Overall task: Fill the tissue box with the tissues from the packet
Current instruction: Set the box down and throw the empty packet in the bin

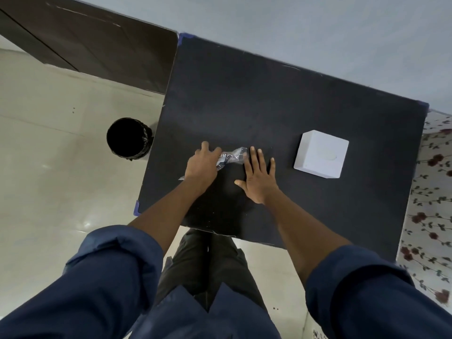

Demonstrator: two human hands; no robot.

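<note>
The left hand (200, 165) grips a crumpled clear plastic packet (231, 157) on the dark worktop (244, 99). The right hand (258, 178) lies flat, fingers straight, beside the packet. The white tissue box (321, 154) stands apart, to the right.

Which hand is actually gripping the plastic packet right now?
The left hand: its fingers curl around the crumpled plastic packet. The right hand lies flat with straight fingers on the table beside it.
</note>
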